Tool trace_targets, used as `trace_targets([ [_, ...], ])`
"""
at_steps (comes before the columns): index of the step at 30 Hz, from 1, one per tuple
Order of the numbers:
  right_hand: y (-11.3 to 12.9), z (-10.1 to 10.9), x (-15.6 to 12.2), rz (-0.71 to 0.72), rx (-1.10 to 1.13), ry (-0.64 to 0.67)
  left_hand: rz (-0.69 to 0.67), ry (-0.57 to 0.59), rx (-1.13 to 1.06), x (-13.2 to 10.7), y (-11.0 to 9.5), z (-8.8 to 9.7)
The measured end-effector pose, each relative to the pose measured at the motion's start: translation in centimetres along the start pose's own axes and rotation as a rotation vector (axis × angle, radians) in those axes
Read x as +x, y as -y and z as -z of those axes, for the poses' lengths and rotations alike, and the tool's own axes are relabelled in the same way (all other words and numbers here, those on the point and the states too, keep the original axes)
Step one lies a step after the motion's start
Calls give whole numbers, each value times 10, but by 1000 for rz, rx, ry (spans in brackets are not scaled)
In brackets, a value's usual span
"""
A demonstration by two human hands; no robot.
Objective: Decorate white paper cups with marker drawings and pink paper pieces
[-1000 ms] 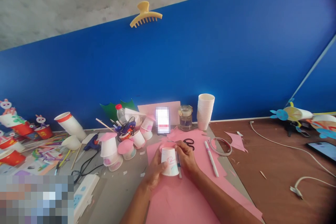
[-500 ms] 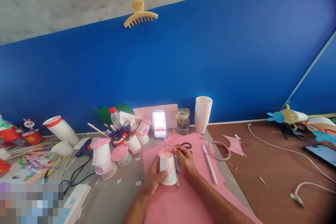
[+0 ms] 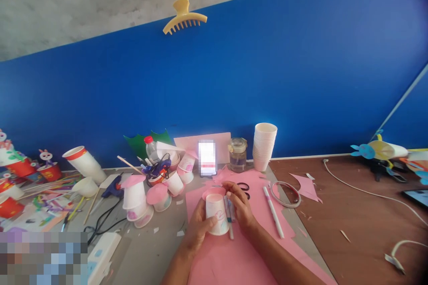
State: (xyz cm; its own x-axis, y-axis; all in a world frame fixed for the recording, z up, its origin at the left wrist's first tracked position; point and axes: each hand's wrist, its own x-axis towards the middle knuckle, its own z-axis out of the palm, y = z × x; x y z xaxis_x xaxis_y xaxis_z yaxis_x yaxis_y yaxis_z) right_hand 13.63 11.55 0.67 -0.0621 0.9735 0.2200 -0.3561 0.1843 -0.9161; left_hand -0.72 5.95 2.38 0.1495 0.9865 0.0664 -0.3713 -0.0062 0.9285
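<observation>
My left hand (image 3: 199,227) is closed around a white paper cup (image 3: 216,220), held upside down with its rim low and pink and blue marks on its side. A round piece of pink paper (image 3: 209,193) shows around the cup's upper end. My right hand (image 3: 240,207) is just right of the cup, its fingers loosely apart beside the pink paper's edge; no thing shows between them. Slim pens (image 3: 229,213) lie on the pink sheet (image 3: 227,262) between the cup and my right hand. Behind that hand the black scissors handles (image 3: 245,189) stick out.
A white marker (image 3: 273,213) and a tape roll (image 3: 285,194) lie to the right. Behind stand a glass jar (image 3: 237,156) and a stack of paper cups (image 3: 265,147). Decorated cups (image 3: 134,198), a glue gun (image 3: 113,187) and a power strip (image 3: 103,256) are on the left.
My right hand's fingers have loosened from the pink paper's edge and moved slightly away from the cup. The cup stays in my left hand. The whole view has shifted a little.
</observation>
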Motion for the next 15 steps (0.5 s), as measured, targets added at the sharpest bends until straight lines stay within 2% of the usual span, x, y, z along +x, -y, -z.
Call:
trace_targets([
  [3, 0, -4, -4, -1, -102, -49, -1, -29, 2, 0, -1, 1],
  [9, -12, 3, 3, 46, -283, -256, 28, -71, -10, 1, -4, -3],
  [15, -18, 12, 13, 54, -350, -272, 0, -121, -14, 4, 2, 3],
])
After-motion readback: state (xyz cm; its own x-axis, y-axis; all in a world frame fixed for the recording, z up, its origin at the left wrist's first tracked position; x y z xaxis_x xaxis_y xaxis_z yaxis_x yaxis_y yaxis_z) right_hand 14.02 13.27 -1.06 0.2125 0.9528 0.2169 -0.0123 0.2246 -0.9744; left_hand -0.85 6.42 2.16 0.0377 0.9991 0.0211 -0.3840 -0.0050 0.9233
